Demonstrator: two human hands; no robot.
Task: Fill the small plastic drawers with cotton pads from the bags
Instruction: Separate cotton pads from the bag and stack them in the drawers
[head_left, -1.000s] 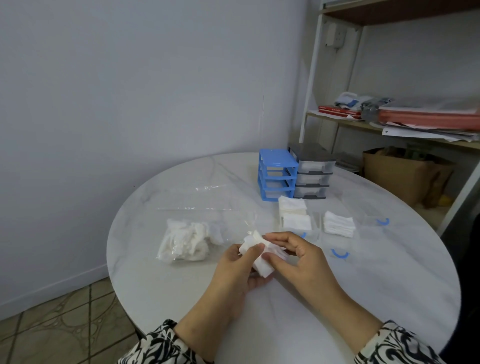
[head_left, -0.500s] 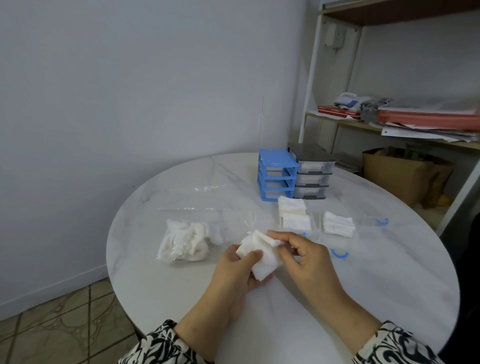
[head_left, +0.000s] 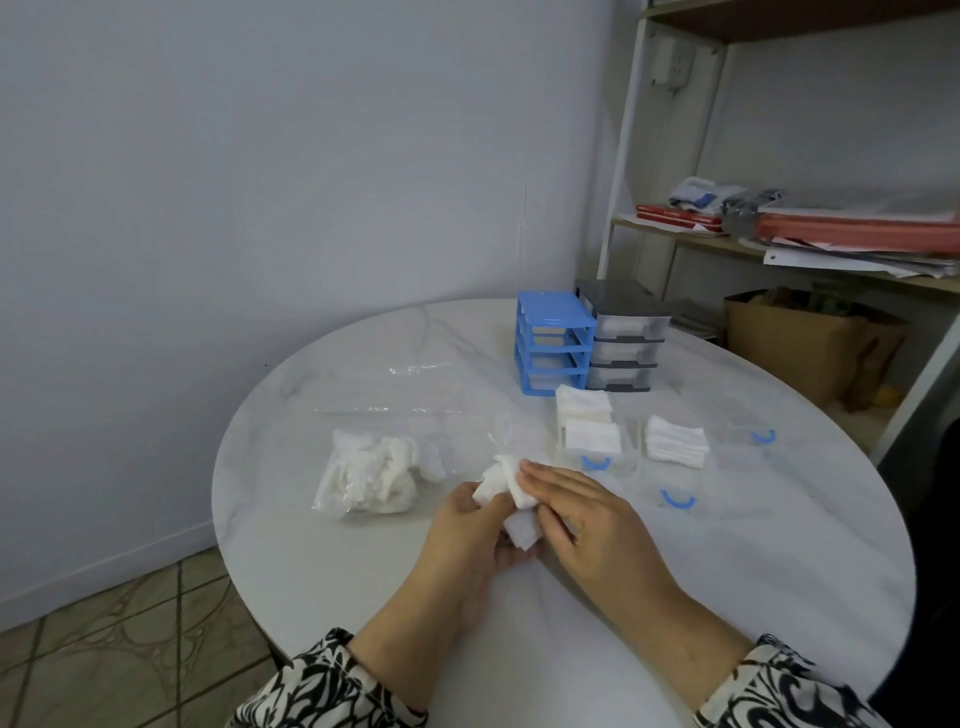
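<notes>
Left hand is gripping a wad of cotton pads, right hand lying flat-fingered against it above the table; two clear drawers holding pads, bag looking far from emptied.

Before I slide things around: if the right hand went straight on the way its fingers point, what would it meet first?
The right hand points up-left, so probably the bag of cotton pads; depth is unclear.
</notes>
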